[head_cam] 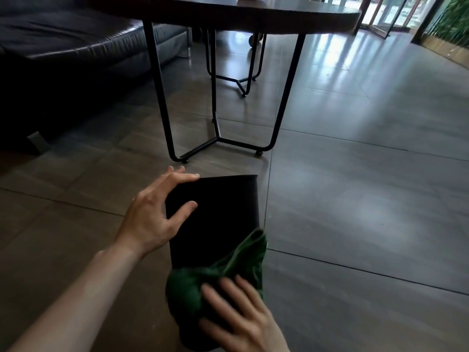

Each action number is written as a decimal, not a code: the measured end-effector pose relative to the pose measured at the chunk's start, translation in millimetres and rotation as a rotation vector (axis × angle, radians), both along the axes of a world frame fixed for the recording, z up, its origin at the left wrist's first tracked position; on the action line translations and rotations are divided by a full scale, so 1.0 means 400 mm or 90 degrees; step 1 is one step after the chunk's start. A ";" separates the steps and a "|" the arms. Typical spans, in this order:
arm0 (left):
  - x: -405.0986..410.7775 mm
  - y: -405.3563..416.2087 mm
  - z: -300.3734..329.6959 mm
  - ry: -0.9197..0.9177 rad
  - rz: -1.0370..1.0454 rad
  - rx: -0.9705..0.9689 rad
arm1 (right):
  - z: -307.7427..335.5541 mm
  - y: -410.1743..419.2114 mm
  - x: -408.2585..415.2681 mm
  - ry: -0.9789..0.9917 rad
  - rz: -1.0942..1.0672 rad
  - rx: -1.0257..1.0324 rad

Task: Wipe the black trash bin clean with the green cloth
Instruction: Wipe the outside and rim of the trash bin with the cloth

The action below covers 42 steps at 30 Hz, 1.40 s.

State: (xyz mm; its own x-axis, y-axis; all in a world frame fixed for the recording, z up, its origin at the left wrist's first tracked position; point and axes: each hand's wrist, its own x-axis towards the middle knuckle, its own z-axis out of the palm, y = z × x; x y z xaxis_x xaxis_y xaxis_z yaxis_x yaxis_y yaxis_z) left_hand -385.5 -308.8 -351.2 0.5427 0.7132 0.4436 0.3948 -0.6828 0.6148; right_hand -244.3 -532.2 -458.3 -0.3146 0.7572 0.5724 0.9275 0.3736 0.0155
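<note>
The black trash bin (215, 219) lies tipped over on the tiled floor (355, 199) in front of me, its long side facing up and its far end pointing toward the table (228, 11). The green cloth (218, 275) is bunched on the near part of the bin, one fold trailing up along the bin's right edge. My right hand (241, 316) presses flat on the cloth, fingers spread and extended rather than curled around it; the hand is blurred. My left hand (154, 212) braces the bin's far left corner, open wide, with the fingertips hooked over the top edge and the thumb resting on the upper face. My bare left forearm runs in from the lower left of the view.

Just past the bin stand the table's thin black metal legs (162, 97), joined by a low frame on the floor. A dark leather sofa (63, 41) fills the upper left, near the table. Glass doors (388, 13) let daylight in at the upper right, beside a strip of green plants (454, 21), and the light reflects off the glossy tiles.
</note>
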 end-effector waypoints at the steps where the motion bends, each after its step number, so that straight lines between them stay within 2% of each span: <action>1: 0.001 -0.002 0.000 0.000 -0.008 -0.004 | -0.012 -0.022 0.001 -0.043 0.017 -0.029; 3: 0.005 -0.002 -0.004 0.000 -0.017 -0.002 | -0.010 -0.028 0.024 -0.041 0.032 -0.032; 5: 0.005 0.005 -0.009 -0.008 -0.011 0.001 | 0.014 -0.010 0.060 0.035 0.000 -0.001; 9: -0.003 0.018 -0.017 -0.015 0.005 -0.010 | 0.080 0.066 0.104 0.329 -0.257 0.014; 11: 0.001 0.014 -0.020 -0.020 0.009 -0.008 | 0.086 0.079 0.083 0.420 -0.319 0.017; 15: 0.009 0.012 -0.017 -0.012 0.022 0.005 | 0.005 -0.009 -0.014 0.342 -0.241 0.032; 19: 0.016 0.009 -0.009 -0.020 0.003 0.003 | -0.056 -0.095 -0.077 0.218 -0.170 -0.033; 23: 0.002 0.012 -0.013 -0.022 0.021 -0.016 | -0.017 -0.058 -0.030 0.315 -0.217 -0.034; 28: 0.003 -0.009 -0.002 -0.029 0.003 0.012 | 0.023 0.014 0.013 0.509 -0.322 0.001; 29: 0.010 -0.019 0.000 -0.021 0.000 0.021 | 0.021 0.015 0.005 0.508 -0.326 0.021; 31: 0.027 -0.041 0.005 0.008 0.011 0.038 | 0.008 0.003 -0.017 0.427 -0.297 0.054; 35: 0.059 -0.077 0.012 0.043 -0.004 0.069 | -0.015 -0.015 -0.036 0.066 -0.209 -0.053; 37: 0.070 -0.086 0.016 0.047 -0.015 0.075 | 0.005 0.001 -0.030 -0.038 -0.167 -0.077; 39: 0.075 -0.089 0.019 0.050 -0.024 0.077 | 0.032 0.022 -0.028 -0.082 -0.117 -0.055; 42: 0.080 -0.086 0.026 0.056 -0.029 0.066 | 0.083 0.056 -0.018 -0.006 -0.129 -0.025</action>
